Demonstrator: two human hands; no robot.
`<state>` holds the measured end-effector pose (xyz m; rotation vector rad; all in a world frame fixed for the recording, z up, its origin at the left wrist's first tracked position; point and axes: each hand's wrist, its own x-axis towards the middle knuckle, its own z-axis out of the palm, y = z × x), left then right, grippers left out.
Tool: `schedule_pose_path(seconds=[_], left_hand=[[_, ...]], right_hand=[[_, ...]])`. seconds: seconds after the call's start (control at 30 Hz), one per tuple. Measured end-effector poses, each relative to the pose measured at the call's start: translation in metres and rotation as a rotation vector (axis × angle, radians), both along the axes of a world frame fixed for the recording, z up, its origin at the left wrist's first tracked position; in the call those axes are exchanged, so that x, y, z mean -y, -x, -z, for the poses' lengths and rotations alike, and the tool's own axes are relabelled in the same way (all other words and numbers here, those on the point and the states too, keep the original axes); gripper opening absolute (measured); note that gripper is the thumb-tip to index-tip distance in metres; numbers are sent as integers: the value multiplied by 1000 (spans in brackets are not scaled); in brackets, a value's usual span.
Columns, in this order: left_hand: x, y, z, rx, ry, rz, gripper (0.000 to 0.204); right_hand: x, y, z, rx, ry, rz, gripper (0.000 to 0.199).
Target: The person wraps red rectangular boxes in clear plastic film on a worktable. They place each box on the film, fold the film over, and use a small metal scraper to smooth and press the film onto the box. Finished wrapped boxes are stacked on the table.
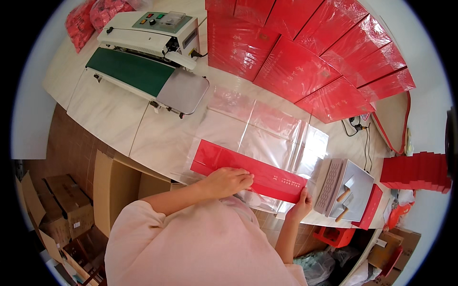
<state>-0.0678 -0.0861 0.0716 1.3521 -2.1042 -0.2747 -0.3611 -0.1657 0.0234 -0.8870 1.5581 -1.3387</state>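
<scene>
A long flat red box point(248, 171) lies slanted across the near edge of the table, with clear plastic bags point(267, 133) spread under and beyond it. Clear film also shows around the box's left end; whether the box is inside a bag I cannot tell. My left hand point(226, 182) rests on the near side of the box, its fingers bent and pressed together; what they pinch, if anything, is hidden. At the box's right end, my right hand point(301, 206) grips the corner, thumb upward.
A sealing machine point(148, 43) with a green belt stands back left. Film-wrapped red boxes point(296, 62) are stacked at the back. On the right are a grey box with pictured trowels point(350, 190), a red stack point(415, 171) and cables point(358, 126). An open carton point(112, 190) stands below left.
</scene>
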Motion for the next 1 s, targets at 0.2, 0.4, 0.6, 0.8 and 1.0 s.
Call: schedule_pose_path(seconds=[0.2,0.4,0.6,0.8,1.0], left_hand=[[-2,1,5,9,-31,8,31],[-2,1,6,12,-33,12,29],[-3,0,1,11,-1,14,24],[-3,0,0,47,48,4,18],[-7,2,6,102,61,-9,18]], right_hand=[[-1,-2,-3,12,8,0,19],[-1,0,0,-4,-12,-26,21],[-6,12,7,-78,-7,-65,20],[24,12,-51,-711,315,-179,28],[41,-55,-90,-1039,539,-1343,75]])
